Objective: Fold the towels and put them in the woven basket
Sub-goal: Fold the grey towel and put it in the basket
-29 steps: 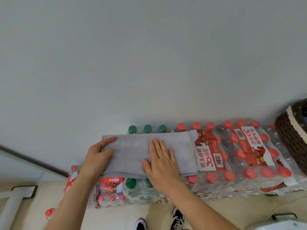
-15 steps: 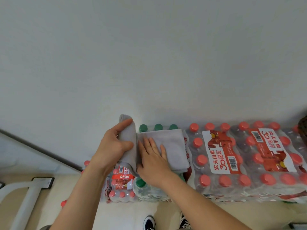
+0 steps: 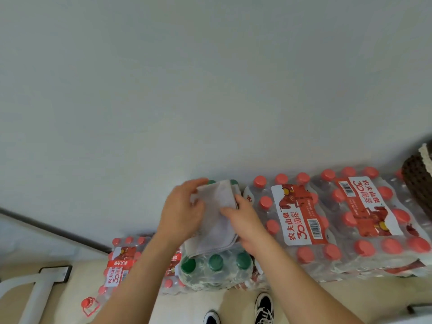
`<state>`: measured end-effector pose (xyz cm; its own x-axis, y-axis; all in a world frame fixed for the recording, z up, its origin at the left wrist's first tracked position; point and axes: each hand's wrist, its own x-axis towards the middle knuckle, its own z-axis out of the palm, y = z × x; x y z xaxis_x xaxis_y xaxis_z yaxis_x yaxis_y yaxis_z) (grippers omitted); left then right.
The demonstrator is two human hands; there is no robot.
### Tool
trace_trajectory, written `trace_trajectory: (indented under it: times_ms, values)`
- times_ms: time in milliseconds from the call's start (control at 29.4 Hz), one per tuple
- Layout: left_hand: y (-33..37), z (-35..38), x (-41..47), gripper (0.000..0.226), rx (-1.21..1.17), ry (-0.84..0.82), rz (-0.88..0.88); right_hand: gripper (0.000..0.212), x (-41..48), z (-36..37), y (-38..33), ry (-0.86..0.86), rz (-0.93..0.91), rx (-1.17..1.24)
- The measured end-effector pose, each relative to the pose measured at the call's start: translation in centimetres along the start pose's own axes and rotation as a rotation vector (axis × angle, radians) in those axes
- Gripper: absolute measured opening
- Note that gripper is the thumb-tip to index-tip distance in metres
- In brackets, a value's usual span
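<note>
1 towel (image 3: 218,226) folded smaller, 2 hands (image 3: 183,215) (image 3: 245,222)

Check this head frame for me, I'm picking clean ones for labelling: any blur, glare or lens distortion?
Head view: the light is soft and even, with no hard shadows or strong glare; the left hand is smeared by motion blur at its fingertips, and the towel looks soft; the wide lens bows the row of bottle packs; the woven basket is cropped at the right edge.

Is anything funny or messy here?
Yes. The grey towel lies on a pack of green-capped bottles instead of a table. One red-capped bottle seems to lie loose on the floor at the lower left.
</note>
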<state>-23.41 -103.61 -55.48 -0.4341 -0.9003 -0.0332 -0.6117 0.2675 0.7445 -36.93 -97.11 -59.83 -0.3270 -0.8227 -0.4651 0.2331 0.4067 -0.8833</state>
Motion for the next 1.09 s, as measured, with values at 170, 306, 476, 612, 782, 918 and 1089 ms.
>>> trace_trajectory:
  times_ms: [170, 306, 476, 612, 782, 918, 1089]
  values:
    - [-2.4, -0.3, 1.6, 0.06, 0.606, -0.245, 0.012, 0.017, -0.2, -0.1, 0.5, 0.134, -0.188, -0.622]
    - [-2.0, -0.7, -0.9, 0.029, 0.683, -0.28, -0.061, 0.019, -0.4, -1.5, -0.2, 0.025, -0.296, -0.878]
    - [-3.6, -0.7, -4.6, 0.056, 0.199, -0.514, -0.343, 0.015, -1.3, -2.1, -0.5, -0.142, -0.355, -1.062]
    - [-3.6, 0.1, -4.2, 0.036, 0.08, -0.181, -0.283, 0.018, -1.3, -1.9, 0.0, -0.139, -0.429, -1.09]
    - [-3.3, 1.7, -3.2, 0.023, 0.135, -0.107, -0.267, 0.018, -0.8, -2.1, 0.6, -0.037, -0.471, -0.988]
    - [-3.3, 2.6, -3.1, 0.029, 0.278, -0.022, -0.208, 0.019, -0.2, -2.2, 0.9, 0.04, -0.477, -0.989]
    - [-3.7, 3.3, -3.2, 0.033, 0.331, 0.024, -0.195, 0.028, 0.0, -1.9, 1.0, 0.142, -0.461, -1.169]
